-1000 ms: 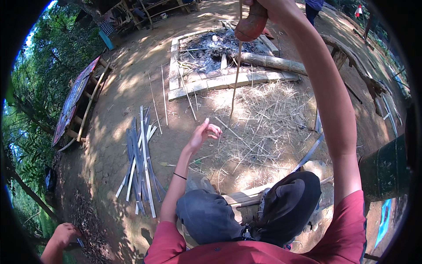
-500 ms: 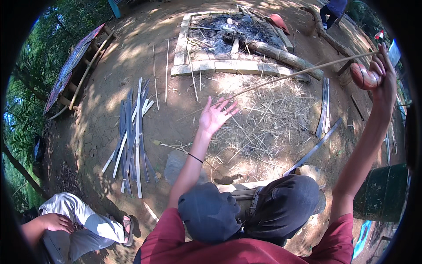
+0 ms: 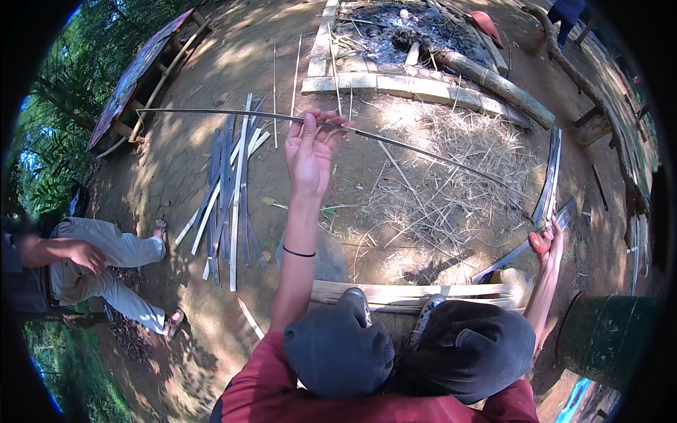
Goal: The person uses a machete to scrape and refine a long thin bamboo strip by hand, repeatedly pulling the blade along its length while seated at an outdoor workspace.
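My left hand [image 3: 312, 149] is raised in front of me, its fingers closed on a long thin bamboo strip [image 3: 423, 151]. The strip arcs from the far left, through the fingers, down to the right over the straw. Low at the right, beside my knee, my right hand [image 3: 549, 247] grips a tool with a red handle [image 3: 538, 243]; its blade is not clear to see. My knees in dark trousers [image 3: 338, 345] fill the bottom, and my feet rest on flat bamboo planks [image 3: 395, 291].
Several split bamboo slats [image 3: 226, 183] lie on the dirt at left. Dry shavings [image 3: 451, 204] cover the ground ahead. Behind them is a brick-edged ash pit [image 3: 395, 81] with a log [image 3: 493, 83]. Another person [image 3: 92, 261] sits at left. A green drum [image 3: 606, 338] stands at right.
My right hand has dropped from the upper right to beside my right knee. My left hand, open before, has closed on the strip, which has swung and now reaches far to the left.
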A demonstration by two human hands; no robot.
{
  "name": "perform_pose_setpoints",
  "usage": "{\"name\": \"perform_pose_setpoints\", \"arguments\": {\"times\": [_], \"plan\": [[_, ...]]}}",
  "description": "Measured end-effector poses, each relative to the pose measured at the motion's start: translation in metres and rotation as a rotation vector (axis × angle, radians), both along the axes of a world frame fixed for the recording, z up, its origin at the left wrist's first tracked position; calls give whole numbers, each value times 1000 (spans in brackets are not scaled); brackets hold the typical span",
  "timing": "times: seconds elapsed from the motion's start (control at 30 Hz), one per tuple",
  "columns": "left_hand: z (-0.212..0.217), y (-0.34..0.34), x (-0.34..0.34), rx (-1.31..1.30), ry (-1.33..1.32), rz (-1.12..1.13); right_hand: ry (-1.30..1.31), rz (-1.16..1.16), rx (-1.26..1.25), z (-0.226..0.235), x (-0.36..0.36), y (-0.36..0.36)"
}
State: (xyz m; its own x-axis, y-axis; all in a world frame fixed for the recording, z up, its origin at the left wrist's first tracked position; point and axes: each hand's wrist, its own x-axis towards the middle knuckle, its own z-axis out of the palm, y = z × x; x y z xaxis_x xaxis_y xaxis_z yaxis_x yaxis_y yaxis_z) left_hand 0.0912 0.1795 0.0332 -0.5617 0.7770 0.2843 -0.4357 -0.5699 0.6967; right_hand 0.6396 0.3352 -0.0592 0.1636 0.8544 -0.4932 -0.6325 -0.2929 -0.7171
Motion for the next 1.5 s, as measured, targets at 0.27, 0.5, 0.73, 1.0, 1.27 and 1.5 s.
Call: {"name": "perform_pose_setpoints", "arguments": {"times": [0.27, 0.5, 0.73, 1.0, 1.27, 1.5], "plan": [[-23, 0, -11, -401, 344, 99, -395, 333, -225, -47, -114, -104], [-53, 34, -6, -477, 579, 6, -340, 829, -69, -9, -193, -114], [-42, 61, 30, -273, 607, 4, -528, 944, 4, -12, -201, -125], [-36, 39, 22, -264, 527, 129, -591, 1107, 110, 6, -232, -122], [8, 27, 21, -183, 574, 128, -431, 1051, 66, 41, -225, -115], [-50, 46, 31, -250, 496, 13, -401, 1086, 14, 32, -214, -119]]}}
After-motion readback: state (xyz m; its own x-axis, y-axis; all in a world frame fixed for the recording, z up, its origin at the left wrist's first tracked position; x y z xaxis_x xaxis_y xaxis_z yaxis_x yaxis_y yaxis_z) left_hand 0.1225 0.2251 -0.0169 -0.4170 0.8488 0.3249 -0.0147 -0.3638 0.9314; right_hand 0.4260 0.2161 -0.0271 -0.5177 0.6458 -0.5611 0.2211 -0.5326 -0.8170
